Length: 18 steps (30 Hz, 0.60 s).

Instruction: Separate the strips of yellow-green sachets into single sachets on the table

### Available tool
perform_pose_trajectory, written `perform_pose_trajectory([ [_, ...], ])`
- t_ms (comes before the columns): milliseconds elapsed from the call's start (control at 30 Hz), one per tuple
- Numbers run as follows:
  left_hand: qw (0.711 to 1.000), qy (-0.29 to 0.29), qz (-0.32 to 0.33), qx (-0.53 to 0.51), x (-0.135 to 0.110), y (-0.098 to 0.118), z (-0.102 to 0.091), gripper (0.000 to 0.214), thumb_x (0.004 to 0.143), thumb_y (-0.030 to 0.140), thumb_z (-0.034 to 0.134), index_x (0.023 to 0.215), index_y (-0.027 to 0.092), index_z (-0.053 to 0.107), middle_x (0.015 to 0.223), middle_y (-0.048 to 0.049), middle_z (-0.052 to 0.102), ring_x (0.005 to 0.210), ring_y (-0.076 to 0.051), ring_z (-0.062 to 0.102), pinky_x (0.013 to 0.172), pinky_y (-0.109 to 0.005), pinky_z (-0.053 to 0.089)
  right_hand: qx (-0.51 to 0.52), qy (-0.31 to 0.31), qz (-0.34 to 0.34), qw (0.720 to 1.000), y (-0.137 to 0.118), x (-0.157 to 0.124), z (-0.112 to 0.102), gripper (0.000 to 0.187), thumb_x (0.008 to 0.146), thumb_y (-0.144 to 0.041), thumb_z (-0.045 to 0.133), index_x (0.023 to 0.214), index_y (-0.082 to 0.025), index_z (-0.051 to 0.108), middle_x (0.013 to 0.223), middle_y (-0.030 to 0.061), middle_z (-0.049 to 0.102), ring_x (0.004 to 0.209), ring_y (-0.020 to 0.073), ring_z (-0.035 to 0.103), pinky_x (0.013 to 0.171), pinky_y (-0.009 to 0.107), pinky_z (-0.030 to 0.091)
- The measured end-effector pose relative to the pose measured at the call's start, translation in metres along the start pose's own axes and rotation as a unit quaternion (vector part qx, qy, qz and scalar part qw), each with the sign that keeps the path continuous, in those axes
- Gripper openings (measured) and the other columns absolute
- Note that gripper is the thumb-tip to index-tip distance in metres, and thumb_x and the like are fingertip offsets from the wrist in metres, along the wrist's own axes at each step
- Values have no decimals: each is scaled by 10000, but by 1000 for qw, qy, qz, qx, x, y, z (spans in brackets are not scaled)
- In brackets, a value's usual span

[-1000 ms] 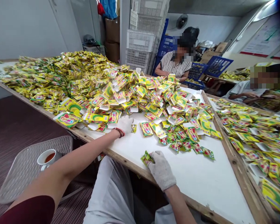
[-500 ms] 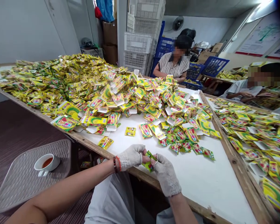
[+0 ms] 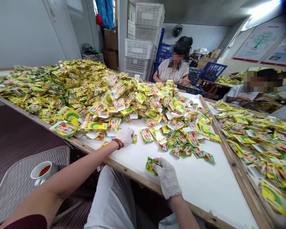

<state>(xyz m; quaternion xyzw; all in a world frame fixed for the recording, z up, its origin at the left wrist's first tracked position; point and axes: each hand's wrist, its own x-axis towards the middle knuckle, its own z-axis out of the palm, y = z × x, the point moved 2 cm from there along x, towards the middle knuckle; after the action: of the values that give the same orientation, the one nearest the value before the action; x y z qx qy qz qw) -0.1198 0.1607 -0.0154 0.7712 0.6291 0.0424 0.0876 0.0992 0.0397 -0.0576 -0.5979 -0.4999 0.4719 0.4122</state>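
Note:
My right hand, in a white fingerless knit glove, pinches a shiny green and yellow sachet above the table's front edge. My left hand, gloved alike and with a beaded bracelet at the wrist, reaches out over the table. It is at a small yellow sachet, which it partly covers; its fingers are mostly hidden, so I cannot tell whether they grip it. Several red and green sachets lie right of centre. Beside them a heap of printed yellow boxes with open white flaps spreads across the table.
A large pile of yellow sachets covers the table's left side. A wooden rail divides off more boxes at right. A cup of reddish-brown drink stands on a grey stool. Two people sit across; crates are stacked behind.
My left hand has let go of the green sachet and moved forward and left to the small yellow sachet. My right hand keeps hold of the green one. The view has shifted slightly.

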Motion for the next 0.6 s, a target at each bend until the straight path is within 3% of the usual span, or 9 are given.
perform_pose_trajectory([
  [200,1000,7,11,-24,-10,1,2,447,672,216,606,1113,164,557,1142,-154,563,1017,-285,561,848,-372,433,14,5,-11,1000,5,3,2,211,686,-335,673,808,-164,661,742,6,657,697,147,568,650,254,458],
  [367,993,-29,11,-113,3,-4,-13,285,569,262,710,831,171,644,919,-103,657,912,-274,594,785,-330,446,37,6,0,999,1,-2,0,277,678,-391,688,838,-166,655,715,-2,651,626,138,555,578,246,447],
  [467,983,-37,18,-180,-10,12,-12,237,656,303,656,855,174,646,836,-54,668,825,-215,600,717,-289,461,94,25,16,995,-3,-4,1,360,659,-426,707,889,-159,635,758,21,657,617,143,559,543,250,457],
  [533,962,-51,30,-266,-29,30,-2,263,771,331,548,957,162,627,835,-40,666,756,-168,605,663,-256,473,136,30,15,990,-6,-3,3,387,647,-441,715,893,-160,612,774,32,652,610,141,557,519,250,459],
  [567,939,-63,37,-336,-39,40,5,290,822,349,489,998,152,609,846,-42,662,730,-148,607,642,-242,478,145,32,11,989,-8,-2,4,392,644,-444,716,892,-163,602,767,30,647,602,139,552,509,247,456],
  [600,895,-76,38,-438,-49,49,11,317,850,379,460,1001,137,597,847,-49,655,709,-138,607,626,-236,482,141,33,7,989,-9,0,5,393,645,-444,714,896,-166,595,754,25,641,592,135,546,502,244,449],
])
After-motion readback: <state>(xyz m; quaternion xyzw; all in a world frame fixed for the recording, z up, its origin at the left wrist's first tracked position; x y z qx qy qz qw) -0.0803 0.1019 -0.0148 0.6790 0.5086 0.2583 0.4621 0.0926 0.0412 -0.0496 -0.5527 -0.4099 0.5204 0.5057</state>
